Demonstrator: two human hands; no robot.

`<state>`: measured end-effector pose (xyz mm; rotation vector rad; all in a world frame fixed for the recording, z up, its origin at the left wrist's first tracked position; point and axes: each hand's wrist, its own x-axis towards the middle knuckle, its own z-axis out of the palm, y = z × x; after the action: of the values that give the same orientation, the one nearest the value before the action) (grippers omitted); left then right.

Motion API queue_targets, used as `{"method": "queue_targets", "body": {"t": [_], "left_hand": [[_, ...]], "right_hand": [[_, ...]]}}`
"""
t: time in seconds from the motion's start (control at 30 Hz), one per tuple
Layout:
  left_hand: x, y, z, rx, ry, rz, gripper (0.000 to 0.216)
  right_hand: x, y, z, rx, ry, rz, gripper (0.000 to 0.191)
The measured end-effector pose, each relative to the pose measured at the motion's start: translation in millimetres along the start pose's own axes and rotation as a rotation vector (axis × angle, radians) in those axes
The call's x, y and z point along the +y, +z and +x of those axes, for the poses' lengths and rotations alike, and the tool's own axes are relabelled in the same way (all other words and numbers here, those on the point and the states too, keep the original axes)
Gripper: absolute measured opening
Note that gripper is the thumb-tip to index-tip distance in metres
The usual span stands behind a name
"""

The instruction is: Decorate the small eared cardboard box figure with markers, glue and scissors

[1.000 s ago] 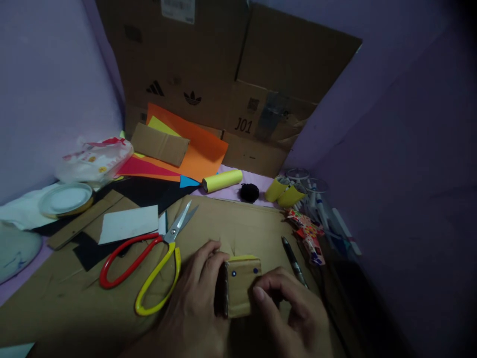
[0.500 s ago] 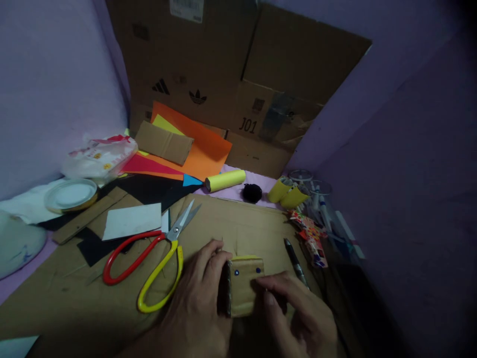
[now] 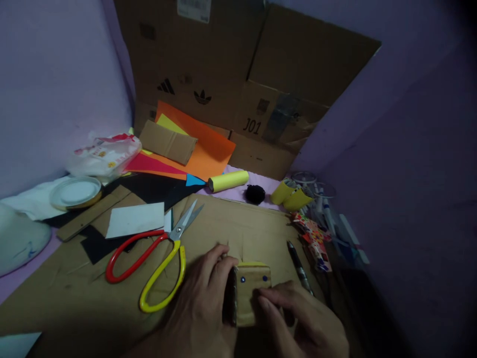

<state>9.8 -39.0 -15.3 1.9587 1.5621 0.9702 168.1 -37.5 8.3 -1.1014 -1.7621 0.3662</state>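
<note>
A small cardboard box (image 3: 248,308) with two dark blue dots near its top edge and a yellow strip behind lies in front of me. My left hand (image 3: 206,306) grips it along its left side, fingertips at the upper corner. Thumb and forefinger of my right hand (image 3: 298,315) are pinched together over its right part; whatever is between them is too small to make out. Scissors (image 3: 178,232) with one red and one yellow handle lie partly spread left of my left hand. A black pen (image 3: 299,266) rests beyond my right hand.
A yellow tube (image 3: 228,181), a black yarn ball (image 3: 255,193) and yellow rolls (image 3: 296,196) stand behind the cardboard mat (image 3: 223,219). Coloured paper (image 3: 214,149), a white card (image 3: 135,220) and a round lid (image 3: 76,191) lie left. A big cardboard panel (image 3: 208,59) closes the back.
My right thumb has come up against the forefinger, closing into a pinch over the box. The view has shifted a little, so everything sits slightly farther right.
</note>
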Motion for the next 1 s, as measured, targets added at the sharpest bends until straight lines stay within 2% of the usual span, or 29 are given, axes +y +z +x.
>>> {"method": "queue_targets", "body": {"t": [0.1,0.2,0.43,0.7,1.0], "left_hand": [[-1.2,-2.3,1.3,-0.030,0.034,0.029,0.048],[-1.1,-3.5,2.2,-0.004,0.036,0.038,0.050],[-0.3,-3.1,2.6,-0.007,0.023,0.039,0.052],[5.0,-0.5,1.2,0.020,-0.029,-0.015,0.048],[2.7,0.8,0.3,0.016,-0.015,-0.032,0.054]], "right_hand": [[-1.6,1.4,-1.4,0.063,0.055,-0.015,0.014],[-3.6,2.5,-1.4,0.068,0.075,-0.010,0.015],[-3.7,6.2,-1.1,0.099,0.041,0.061,0.027],[-2.5,-3.2,-0.7,0.027,0.302,0.063,0.012],[-9.1,-0.1,1.7,0.024,0.256,-0.042,0.015]]}}
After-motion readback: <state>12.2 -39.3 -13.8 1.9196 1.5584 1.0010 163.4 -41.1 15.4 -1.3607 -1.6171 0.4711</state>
